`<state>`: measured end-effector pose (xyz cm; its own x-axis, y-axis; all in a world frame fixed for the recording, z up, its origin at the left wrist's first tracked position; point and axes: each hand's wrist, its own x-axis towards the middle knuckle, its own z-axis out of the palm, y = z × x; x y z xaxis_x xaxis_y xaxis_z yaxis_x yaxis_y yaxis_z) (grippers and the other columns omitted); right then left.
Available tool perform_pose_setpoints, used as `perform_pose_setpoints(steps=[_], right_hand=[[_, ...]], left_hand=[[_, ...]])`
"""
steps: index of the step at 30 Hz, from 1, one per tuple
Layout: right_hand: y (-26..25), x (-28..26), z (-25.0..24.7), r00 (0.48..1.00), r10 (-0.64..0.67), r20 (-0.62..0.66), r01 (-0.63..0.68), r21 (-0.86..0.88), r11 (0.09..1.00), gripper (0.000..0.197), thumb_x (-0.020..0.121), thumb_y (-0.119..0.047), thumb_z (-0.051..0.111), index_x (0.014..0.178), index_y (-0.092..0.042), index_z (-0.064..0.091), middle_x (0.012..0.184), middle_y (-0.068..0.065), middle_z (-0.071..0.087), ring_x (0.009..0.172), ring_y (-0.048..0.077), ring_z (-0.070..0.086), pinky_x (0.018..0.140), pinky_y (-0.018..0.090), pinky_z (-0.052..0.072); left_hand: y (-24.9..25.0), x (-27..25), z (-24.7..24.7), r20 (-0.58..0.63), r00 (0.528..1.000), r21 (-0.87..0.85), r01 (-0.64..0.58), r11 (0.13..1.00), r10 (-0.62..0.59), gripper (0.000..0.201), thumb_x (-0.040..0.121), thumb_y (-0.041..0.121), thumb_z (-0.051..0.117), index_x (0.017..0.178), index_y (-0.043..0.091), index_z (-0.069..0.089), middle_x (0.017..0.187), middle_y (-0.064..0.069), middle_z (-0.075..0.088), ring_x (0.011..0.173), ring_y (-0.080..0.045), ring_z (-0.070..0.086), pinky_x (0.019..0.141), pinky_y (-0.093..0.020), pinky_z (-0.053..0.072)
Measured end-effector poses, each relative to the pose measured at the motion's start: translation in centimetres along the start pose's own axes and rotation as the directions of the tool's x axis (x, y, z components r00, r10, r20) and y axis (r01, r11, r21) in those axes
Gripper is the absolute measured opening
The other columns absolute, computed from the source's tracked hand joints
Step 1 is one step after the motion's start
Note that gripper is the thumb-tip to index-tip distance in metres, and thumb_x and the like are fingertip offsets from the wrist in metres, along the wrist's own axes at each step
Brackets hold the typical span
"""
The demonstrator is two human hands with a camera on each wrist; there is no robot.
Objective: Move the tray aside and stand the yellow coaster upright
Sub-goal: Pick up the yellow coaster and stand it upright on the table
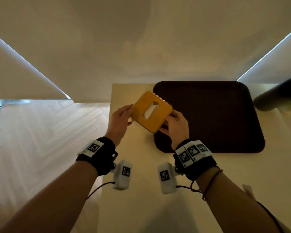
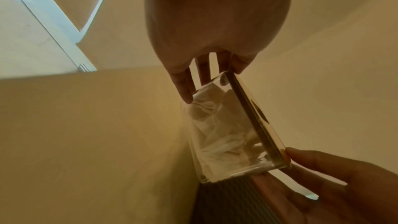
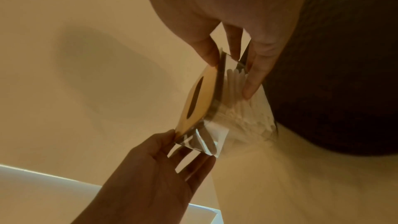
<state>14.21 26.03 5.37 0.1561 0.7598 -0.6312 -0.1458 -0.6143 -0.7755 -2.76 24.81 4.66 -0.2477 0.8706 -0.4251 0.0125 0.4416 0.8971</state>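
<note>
We hold the yellow coaster [image 1: 151,111] tilted above the table [image 1: 138,165].

Our left hand [image 1: 120,122] and right hand [image 1: 175,126] each have fingers clamped on opposite edges, just left of the dark tray [image 1: 225,115], over its near corner.

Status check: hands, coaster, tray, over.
Left hand and right hand both grip the yellow coaster, tilted, off the table. Clear box of white tissue hangs under it. Tray flat at right; coaster overlaps its left edge.
</note>
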Motion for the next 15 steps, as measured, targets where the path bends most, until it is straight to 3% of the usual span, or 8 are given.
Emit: perform_pose_setpoints(steps=[3,10,15], right_hand=[[0.2,1.6,4.0,0.999,-0.048,-0.019,0.046,-0.080,0.996,0.039,0.089,-0.028,0.055,0.127,-0.020,0.056,0.117,0.005,0.065,0.101,0.022,0.066,0.081,0.043,0.058],[0.3,5.5,9.2,0.998,-0.038,-0.042,0.032,-0.126,0.991,0.042,0.089,-0.024,0.056,0.130,-0.019,0.055,0.120,0.010,0.064,0.103,0.025,0.064,0.072,0.039,0.060],[-0.1,7.2,10.5,0.997,-0.057,-0.051,0.050,-0.137,0.989,0.043,0.086,-0.021,0.058,0.129,-0.021,0.056,0.110,0.010,0.068,0.096,0.025,0.068,0.074,0.044,0.060]], left_hand=[[0.2,2.8,-2.8,-0.028,1.000,-0.003,0.011,1.000,-0.012,0.023,0.098,0.021,0.045,0.109,0.025,0.065,0.112,-0.004,0.063,0.105,-0.020,0.058,0.086,-0.035,0.051],[0.0,7.8,-5.8,-0.068,0.996,-0.046,0.047,0.998,-0.050,0.025,0.098,0.019,0.045,0.112,0.020,0.066,0.102,-0.002,0.062,0.097,-0.019,0.056,0.081,-0.033,0.048],[-0.2,9.3,-6.2,-0.072,0.996,-0.036,0.053,0.998,-0.055,0.031,0.098,0.020,0.046,0.122,0.016,0.065,0.111,-0.005,0.062,0.097,-0.018,0.057,0.081,-0.032,0.050]])
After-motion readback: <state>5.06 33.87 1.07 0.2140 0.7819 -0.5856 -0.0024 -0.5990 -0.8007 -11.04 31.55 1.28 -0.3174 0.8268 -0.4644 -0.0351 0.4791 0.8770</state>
